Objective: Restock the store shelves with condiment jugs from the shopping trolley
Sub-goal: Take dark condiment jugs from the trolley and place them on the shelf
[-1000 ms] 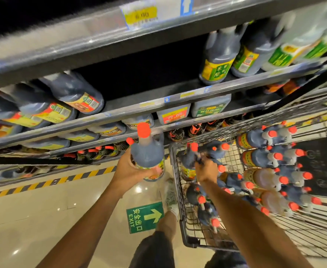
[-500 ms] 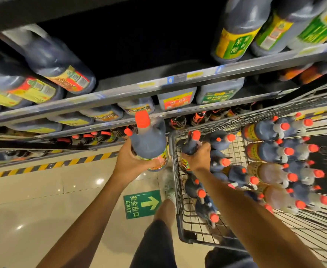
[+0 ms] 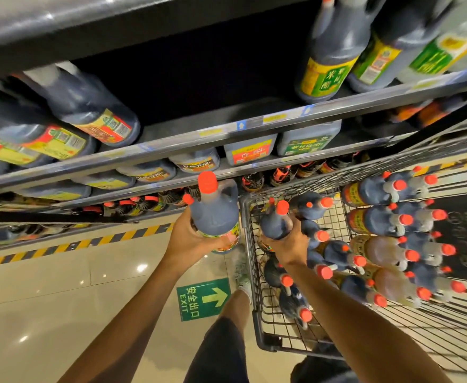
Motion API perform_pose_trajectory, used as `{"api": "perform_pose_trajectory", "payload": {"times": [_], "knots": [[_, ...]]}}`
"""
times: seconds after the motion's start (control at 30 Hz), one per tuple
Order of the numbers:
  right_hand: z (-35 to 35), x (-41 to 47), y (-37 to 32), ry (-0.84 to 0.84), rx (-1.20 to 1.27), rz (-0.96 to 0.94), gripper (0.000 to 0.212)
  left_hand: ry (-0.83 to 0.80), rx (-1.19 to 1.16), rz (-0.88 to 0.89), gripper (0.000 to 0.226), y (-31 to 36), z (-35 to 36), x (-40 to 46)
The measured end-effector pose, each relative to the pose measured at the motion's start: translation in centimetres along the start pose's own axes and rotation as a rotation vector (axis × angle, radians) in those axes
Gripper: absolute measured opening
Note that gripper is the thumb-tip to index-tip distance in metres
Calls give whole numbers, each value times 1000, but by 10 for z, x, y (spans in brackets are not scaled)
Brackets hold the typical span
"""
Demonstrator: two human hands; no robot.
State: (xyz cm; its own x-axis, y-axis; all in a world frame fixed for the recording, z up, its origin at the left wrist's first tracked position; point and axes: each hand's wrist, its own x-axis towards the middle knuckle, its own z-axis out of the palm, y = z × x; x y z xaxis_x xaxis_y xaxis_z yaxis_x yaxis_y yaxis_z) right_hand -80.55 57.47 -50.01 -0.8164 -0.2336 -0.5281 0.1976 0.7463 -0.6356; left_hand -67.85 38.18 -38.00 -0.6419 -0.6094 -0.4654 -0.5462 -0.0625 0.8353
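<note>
From the head camera: the left hand (image 3: 192,241) cups a dark plastic condiment jug with an orange cap (image 3: 214,211) from below, fingers wrapped round its labelled base, just left of the grey wire shopping trolley (image 3: 247,244). At three o'clock of it, the right hand (image 3: 287,244) grips a second dark orange-capped jug (image 3: 275,222) inside the trolley's near-left corner. More jugs lie packed there; grey metal store shelves (image 3: 226,131) run across at twelve o'clock.
</note>
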Motion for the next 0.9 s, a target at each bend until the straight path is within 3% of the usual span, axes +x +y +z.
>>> {"api": "perform_pose_trajectory", "payload": {"times": [0.17,0.43,0.53,0.67,0.8,0.9], "knots": [[-36,-32,-10,21,90,-66,87,-17,20,1,86,26,-5,-11],[-161,-89,-83,-4,176,-365,60,-48,-38,111,70,123,-9,-45],[-215,-103,-112,0,166,-438,52,-83,-96,155,81,166,-10,-55],[-279,-113,-143,14,134,-560,52,-61,-156,207,114,222,-8,-72],[-338,-121,-172,21,152,-689,51,-1,-96,309,92,271,9,-90],[-375,-117,-185,-19,176,-744,56,33,-92,349,94,297,22,-104]]}}
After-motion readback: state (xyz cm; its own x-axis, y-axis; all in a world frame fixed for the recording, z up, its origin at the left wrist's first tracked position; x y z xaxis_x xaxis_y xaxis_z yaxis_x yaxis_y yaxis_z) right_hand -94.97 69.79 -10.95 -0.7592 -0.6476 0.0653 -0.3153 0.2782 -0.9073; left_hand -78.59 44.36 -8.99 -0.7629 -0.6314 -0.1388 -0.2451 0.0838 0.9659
